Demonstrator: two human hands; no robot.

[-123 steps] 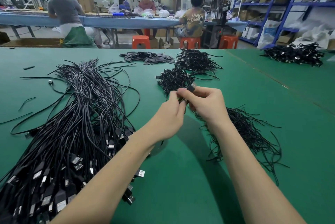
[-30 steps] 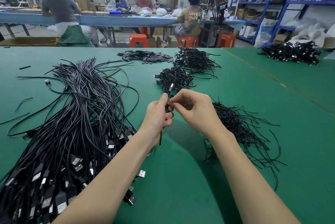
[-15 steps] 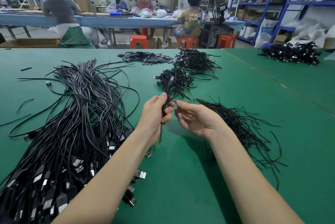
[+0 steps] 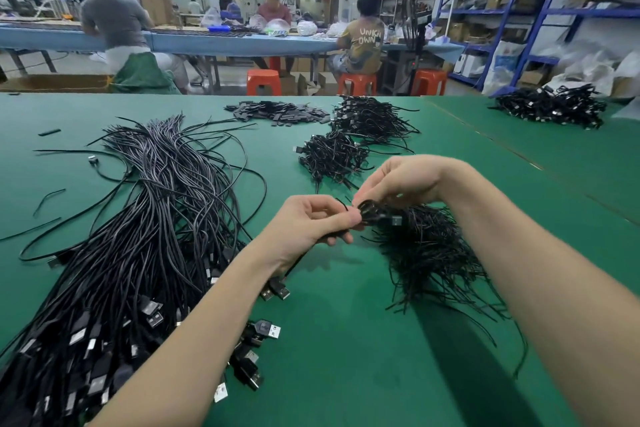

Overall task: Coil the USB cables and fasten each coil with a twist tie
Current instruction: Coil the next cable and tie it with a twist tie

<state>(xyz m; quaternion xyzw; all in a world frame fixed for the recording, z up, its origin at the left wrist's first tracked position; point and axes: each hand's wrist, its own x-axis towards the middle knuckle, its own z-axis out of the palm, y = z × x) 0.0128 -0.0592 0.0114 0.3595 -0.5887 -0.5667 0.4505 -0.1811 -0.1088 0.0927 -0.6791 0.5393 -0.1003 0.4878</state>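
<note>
A small black coiled USB cable (image 4: 375,213) hangs between my hands above the green table (image 4: 346,340), its silver plug pointing right. My left hand (image 4: 311,224) grips the coil from the left with curled fingers. My right hand (image 4: 398,181) pinches the coil from above; a thin black twist tie end (image 4: 343,204) sticks up between the hands. A big bundle of loose USB cables (image 4: 138,236) lies at left. Under my right wrist sits a heap of twist ties (image 4: 429,253).
Piles of tied coils lie further back (image 4: 332,156) (image 4: 370,118), and another at far right (image 4: 550,108). Flat black pieces (image 4: 277,113) lie at the back centre. Loose plugs (image 4: 263,329) rest near my left forearm. People sit at a blue bench behind.
My hands dropped lower and closer to me. The cable that stood upright in my left hand now forms a small coil held by both hands, and my right hand has closed onto it.
</note>
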